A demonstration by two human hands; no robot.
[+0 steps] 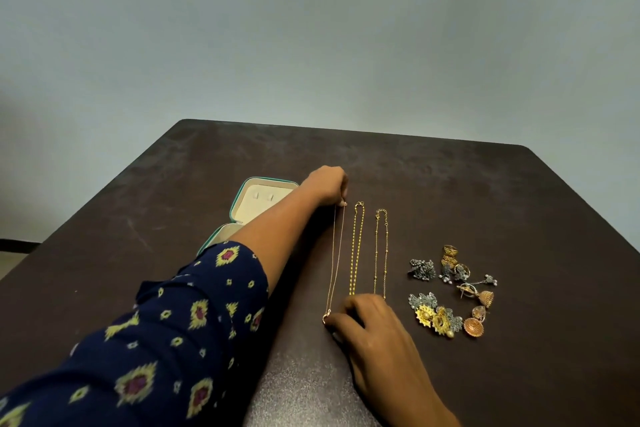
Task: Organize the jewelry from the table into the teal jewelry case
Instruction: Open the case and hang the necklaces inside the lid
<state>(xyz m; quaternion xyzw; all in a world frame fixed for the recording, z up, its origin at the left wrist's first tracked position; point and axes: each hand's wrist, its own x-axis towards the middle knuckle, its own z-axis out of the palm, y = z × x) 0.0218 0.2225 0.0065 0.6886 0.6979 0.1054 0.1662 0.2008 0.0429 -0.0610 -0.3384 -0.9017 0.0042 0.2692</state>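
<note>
I saw the left hand (328, 185) curled, fingertips pinching the far clasp end of the thin chain (335, 253). The right hand (374, 326) pinched its near pendant end. The chain ran straight along the surface (450, 180), beside the open teal jewelry case (242, 199).

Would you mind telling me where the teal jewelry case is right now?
In the head view, the teal jewelry case lies open on the table, left of centre, partly hidden by the left arm, left of the three chains.

Head camera looks down over the table (450, 184).
</note>
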